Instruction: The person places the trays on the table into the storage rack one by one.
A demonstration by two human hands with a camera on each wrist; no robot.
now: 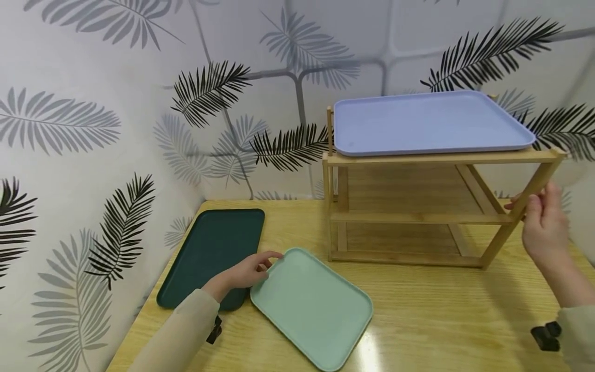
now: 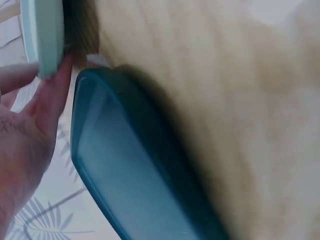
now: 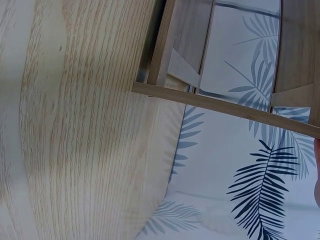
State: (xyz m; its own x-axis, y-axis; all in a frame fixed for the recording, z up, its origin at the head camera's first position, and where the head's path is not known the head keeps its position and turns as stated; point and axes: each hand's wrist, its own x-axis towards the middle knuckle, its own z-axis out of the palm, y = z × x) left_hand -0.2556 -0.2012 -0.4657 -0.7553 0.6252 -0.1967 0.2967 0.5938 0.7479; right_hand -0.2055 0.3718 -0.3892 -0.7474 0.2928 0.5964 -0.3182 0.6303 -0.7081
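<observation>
My left hand [image 1: 248,271] pinches the corner edge of a light green tray [image 1: 311,307] between thumb and fingers. The left wrist view shows that pale edge [image 2: 48,40] between the thumb and fingers of the left hand [image 2: 22,135], raised above the wood. At the right, my right hand [image 1: 548,225] grips the slanted right leg of a wooden rack [image 1: 420,217]. Only a sliver of that hand [image 3: 317,172] enters the right wrist view, beside the rack's leg [image 3: 225,108]. A lavender tray [image 1: 427,124] lies on the rack's top.
A dark green tray [image 1: 214,253] lies flat at the left of the wooden table [image 1: 427,315], partly behind the left hand and sleeve. The rack has two lower shelves [image 1: 400,237]. A wall with leaf patterns [image 1: 260,46] stands behind and to the left.
</observation>
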